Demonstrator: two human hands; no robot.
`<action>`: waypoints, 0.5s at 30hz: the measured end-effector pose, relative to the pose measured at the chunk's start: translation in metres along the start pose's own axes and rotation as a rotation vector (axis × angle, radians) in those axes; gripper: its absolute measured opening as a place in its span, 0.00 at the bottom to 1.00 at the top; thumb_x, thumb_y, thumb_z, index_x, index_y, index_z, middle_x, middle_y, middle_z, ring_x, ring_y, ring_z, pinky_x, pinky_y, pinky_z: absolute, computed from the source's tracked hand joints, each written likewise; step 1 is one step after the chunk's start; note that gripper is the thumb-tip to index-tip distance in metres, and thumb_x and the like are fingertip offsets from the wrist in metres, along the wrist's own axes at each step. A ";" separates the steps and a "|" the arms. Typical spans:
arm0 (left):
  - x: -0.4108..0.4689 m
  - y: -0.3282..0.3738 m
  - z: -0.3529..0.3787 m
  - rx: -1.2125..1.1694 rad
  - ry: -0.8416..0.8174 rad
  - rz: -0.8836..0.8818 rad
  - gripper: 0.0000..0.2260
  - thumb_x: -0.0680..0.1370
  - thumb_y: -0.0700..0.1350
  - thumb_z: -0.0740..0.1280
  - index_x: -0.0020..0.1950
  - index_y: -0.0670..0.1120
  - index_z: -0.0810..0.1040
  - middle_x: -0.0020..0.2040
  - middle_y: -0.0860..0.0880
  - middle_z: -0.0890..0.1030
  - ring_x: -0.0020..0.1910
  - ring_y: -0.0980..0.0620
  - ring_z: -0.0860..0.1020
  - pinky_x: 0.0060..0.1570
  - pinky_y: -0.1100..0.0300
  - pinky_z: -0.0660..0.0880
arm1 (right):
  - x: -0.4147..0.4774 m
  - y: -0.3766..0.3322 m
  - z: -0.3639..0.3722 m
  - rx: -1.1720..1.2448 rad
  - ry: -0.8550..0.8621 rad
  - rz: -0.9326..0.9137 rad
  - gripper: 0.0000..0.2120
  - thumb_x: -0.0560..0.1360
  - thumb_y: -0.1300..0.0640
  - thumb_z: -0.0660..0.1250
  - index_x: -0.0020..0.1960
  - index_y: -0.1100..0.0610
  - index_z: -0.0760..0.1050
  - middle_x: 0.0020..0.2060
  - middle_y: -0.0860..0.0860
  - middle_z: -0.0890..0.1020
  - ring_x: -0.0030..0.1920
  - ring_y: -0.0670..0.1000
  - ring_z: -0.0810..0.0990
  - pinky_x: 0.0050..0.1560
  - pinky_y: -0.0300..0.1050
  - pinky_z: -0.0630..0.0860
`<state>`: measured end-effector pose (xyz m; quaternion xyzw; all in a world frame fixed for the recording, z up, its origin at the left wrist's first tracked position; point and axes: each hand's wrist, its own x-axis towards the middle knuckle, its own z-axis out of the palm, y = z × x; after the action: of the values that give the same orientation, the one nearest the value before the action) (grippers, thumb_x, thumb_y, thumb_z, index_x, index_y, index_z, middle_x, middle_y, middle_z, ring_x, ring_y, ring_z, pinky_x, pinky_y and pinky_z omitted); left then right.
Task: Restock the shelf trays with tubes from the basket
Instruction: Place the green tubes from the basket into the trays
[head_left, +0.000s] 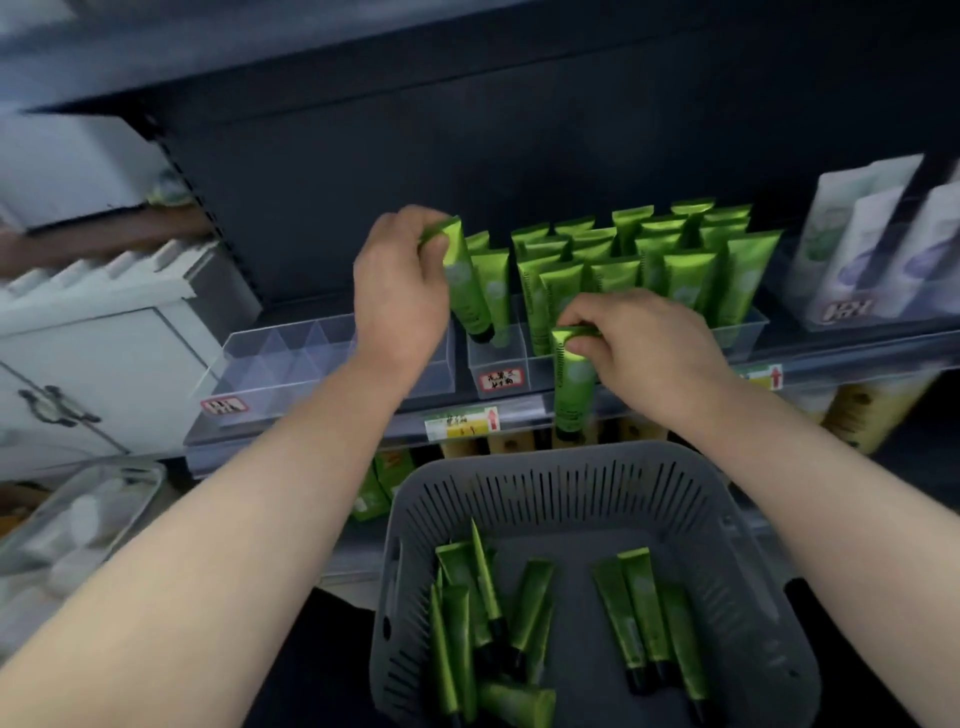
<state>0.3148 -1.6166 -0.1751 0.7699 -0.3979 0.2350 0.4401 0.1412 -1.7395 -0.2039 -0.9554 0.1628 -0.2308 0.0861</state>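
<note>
Left grip (434, 241) pinches the crimped end of a green tube (467, 280), cap down, directly above the clear tray (498, 364). Right grip (582, 338) pinches a second tube (571, 384), hanging upright just before that tray.

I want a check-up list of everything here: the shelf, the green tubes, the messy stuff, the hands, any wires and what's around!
Surface: dark shelf with price labels on its front edge; clear tray packed with upright green tubes; clear divided tray to its left, with no tubes in the part that shows.
Job's things: grey basket below the shelf, loose tubes lying in it.
Clutter: nothing seen.
Hands: left hand pinches one tube by its flat end, cap down over the tray; right hand holds another tube the same way, in front of the shelf edge.
Cables: nothing seen.
Surroundings: pale pouches on the right; white cabinet on the left, blurred.
</note>
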 end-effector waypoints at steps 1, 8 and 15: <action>0.006 -0.001 0.006 0.025 -0.016 0.012 0.09 0.78 0.37 0.62 0.55 0.42 0.79 0.49 0.46 0.78 0.45 0.55 0.73 0.44 0.70 0.65 | 0.001 0.000 -0.001 -0.004 0.001 -0.004 0.09 0.78 0.53 0.64 0.57 0.50 0.76 0.47 0.49 0.80 0.50 0.52 0.77 0.41 0.45 0.71; 0.016 -0.023 0.049 0.124 -0.241 -0.050 0.11 0.79 0.38 0.63 0.59 0.43 0.80 0.54 0.43 0.80 0.52 0.48 0.77 0.46 0.67 0.66 | 0.007 0.002 -0.002 0.016 0.005 0.007 0.08 0.78 0.52 0.64 0.56 0.47 0.76 0.48 0.47 0.81 0.51 0.51 0.77 0.47 0.48 0.75; 0.014 -0.032 0.062 0.121 -0.325 -0.089 0.11 0.79 0.37 0.62 0.60 0.43 0.79 0.56 0.43 0.79 0.54 0.48 0.77 0.48 0.66 0.67 | 0.018 0.001 -0.004 0.022 0.040 -0.010 0.07 0.77 0.52 0.65 0.55 0.47 0.77 0.47 0.45 0.81 0.51 0.49 0.77 0.47 0.47 0.76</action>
<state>0.3499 -1.6662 -0.2118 0.8396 -0.4144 0.1112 0.3330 0.1543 -1.7476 -0.1929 -0.9505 0.1571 -0.2519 0.0922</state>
